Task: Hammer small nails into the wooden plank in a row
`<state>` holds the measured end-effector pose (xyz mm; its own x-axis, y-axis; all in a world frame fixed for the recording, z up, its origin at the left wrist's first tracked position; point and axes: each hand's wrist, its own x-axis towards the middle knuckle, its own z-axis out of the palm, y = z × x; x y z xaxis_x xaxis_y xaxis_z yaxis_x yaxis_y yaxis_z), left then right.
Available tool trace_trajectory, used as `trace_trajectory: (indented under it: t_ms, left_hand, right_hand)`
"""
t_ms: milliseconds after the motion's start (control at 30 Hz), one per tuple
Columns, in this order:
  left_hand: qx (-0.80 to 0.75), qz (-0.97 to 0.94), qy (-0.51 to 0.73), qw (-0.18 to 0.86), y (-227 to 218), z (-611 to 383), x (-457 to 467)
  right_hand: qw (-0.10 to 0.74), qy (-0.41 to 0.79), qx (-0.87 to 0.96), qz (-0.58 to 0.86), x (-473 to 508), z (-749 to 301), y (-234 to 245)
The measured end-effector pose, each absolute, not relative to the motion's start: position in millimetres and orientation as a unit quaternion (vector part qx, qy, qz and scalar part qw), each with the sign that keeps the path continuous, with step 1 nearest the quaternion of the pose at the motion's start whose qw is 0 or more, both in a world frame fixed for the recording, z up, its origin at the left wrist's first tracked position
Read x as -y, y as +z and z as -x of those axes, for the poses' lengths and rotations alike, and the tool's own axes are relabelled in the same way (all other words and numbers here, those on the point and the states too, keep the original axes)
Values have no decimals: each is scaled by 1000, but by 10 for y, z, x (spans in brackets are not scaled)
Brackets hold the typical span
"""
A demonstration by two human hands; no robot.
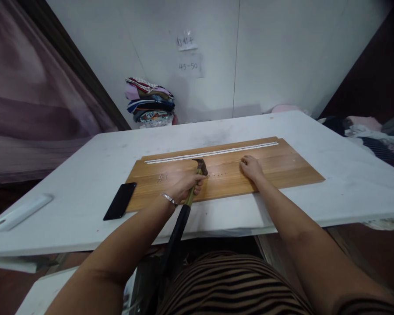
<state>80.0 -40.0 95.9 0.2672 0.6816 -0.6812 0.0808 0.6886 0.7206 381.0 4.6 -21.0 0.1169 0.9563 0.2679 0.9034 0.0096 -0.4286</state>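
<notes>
A long wooden board (276, 168) lies on the white table (85, 175). My left hand (185, 183) is closed around the yellow and black handle of a hammer (197, 175), whose dark head rests on the board beside a short row of small nails (216, 175). My right hand (251, 167) lies on the board just right of those nails, fingers curled, and I cannot make out anything in it. A pale metal strip (210, 153) runs along the board's far edge.
A black phone (120, 201) lies at the board's left end. A white flat tool (19, 212) sits near the table's left corner. Folded cloths (150, 105) are stacked against the white wall behind. More fabric (374, 131) lies at the right.
</notes>
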Motion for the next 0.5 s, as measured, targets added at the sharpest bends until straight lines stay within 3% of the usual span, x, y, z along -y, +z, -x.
trace_trajectory:
  t_ms: [500]
  left_hand:
    - [-568, -339, 201, 723, 927, -771, 392]
  right_hand:
    - [270, 57, 659, 700, -35, -3800, -199]
